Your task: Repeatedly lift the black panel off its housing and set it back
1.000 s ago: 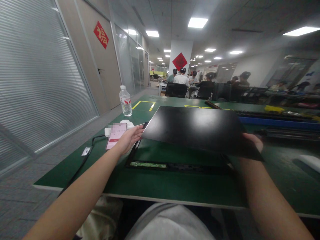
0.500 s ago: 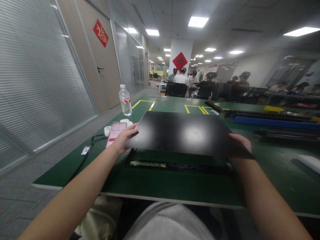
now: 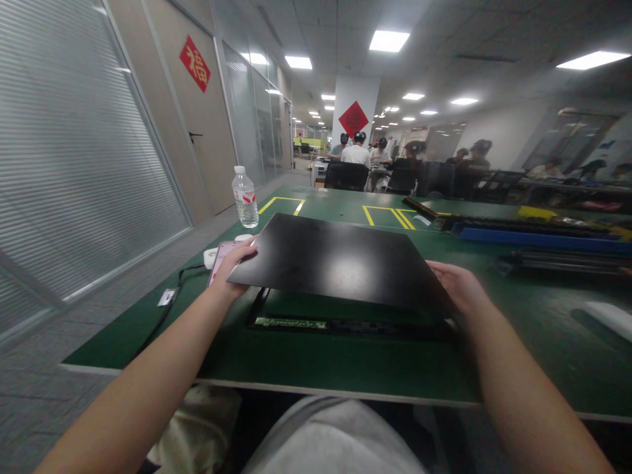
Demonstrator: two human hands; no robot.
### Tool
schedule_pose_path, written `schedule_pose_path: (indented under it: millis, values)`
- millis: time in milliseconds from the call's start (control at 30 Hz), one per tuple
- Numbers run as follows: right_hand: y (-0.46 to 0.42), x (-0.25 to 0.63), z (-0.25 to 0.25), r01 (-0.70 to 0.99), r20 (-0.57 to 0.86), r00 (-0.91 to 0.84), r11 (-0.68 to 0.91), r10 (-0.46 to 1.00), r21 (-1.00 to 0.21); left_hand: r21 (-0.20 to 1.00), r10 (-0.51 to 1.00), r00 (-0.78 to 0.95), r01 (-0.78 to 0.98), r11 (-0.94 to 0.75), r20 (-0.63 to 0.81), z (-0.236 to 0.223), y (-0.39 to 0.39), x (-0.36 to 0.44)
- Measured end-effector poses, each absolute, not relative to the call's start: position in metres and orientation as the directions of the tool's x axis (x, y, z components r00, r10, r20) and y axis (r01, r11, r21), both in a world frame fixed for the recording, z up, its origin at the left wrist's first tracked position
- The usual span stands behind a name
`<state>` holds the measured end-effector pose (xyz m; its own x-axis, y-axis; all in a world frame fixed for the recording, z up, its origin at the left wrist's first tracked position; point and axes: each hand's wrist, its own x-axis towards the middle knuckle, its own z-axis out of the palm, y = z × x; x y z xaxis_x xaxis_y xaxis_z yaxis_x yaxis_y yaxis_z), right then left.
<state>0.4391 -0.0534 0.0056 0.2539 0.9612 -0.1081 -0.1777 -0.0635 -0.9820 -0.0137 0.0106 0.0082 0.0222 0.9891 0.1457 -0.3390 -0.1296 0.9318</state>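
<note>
A flat, glossy black panel [image 3: 340, 260], which looks like a display screen, is held raised over the table. My left hand [image 3: 234, 263] is closed on its left edge, thumb on top. At the right edge, my right hand [image 3: 459, 286] grips the panel with its fingers partly hidden. Below the panel lies a thin black frame [image 3: 390, 329] with a green circuit board strip [image 3: 291, 323] along its near side. The panel covers the far part of that frame. Just behind my left hand is a phone [image 3: 217, 264], partly hidden.
The green table [image 3: 345, 368] carries a water bottle [image 3: 245, 201] at the far left and a black cable [image 3: 168, 313]. Black and blue long parts [image 3: 523, 237] lie to the right, near a white object [image 3: 609, 319]. Several people sit at desks farther back.
The panel has shifted left and tilted, its right side now lower. Both hands have moved left with it, and my left hand covers more of the phone.
</note>
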Motion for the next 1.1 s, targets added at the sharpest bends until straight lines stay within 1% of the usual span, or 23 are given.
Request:
schedule_pose_path:
  millis: [67,133,300,367,467,700,800,933,1100]
  values:
    - [-0.051,0.444,0.002,-0.256,-0.155,0.251,-0.088,0.956,-0.963,0.931,0.991,0.015,-0.342,-0.123,0.136,0.008,0.011,-0.014]
    - [-0.049,0.447,-0.002,-0.272,-0.182,0.267,-0.107,0.946,-0.956,0.931,0.991,0.016,-0.346,-0.117,0.131,0.009,0.01,-0.014]
    - [-0.049,0.452,-0.003,-0.196,-0.175,0.345,-0.111,0.922,-0.974,0.945,0.983,-0.008,-0.274,-0.181,0.186,0.011,0.008,-0.008]
    - [-0.049,0.453,-0.002,-0.167,-0.154,0.377,-0.097,0.913,-0.981,0.955,0.984,-0.006,-0.242,-0.173,0.177,0.01,0.006,-0.006]
    - [-0.05,0.454,-0.001,-0.121,-0.149,0.404,-0.108,0.903,-0.987,0.959,0.989,-0.006,-0.245,-0.145,0.148,0.009,0.005,-0.005]
    - [-0.05,0.452,-0.005,-0.039,-0.113,0.412,-0.107,0.904,-0.994,0.959,0.988,-0.035,-0.238,-0.156,0.152,0.006,0.006,-0.006]
    - [-0.05,0.453,-0.004,-0.029,-0.114,0.419,-0.112,0.901,-0.993,0.958,0.987,-0.013,-0.239,-0.156,0.158,0.007,0.006,-0.006]
    - [-0.05,0.452,-0.001,-0.034,-0.132,0.382,-0.129,0.915,-0.991,0.947,0.979,-0.007,-0.254,-0.198,0.203,0.009,0.006,-0.008]
    - [-0.049,0.448,-0.002,-0.019,-0.1,0.395,-0.101,0.913,-0.995,0.949,0.976,-0.012,-0.231,-0.215,0.218,0.01,0.009,-0.01]
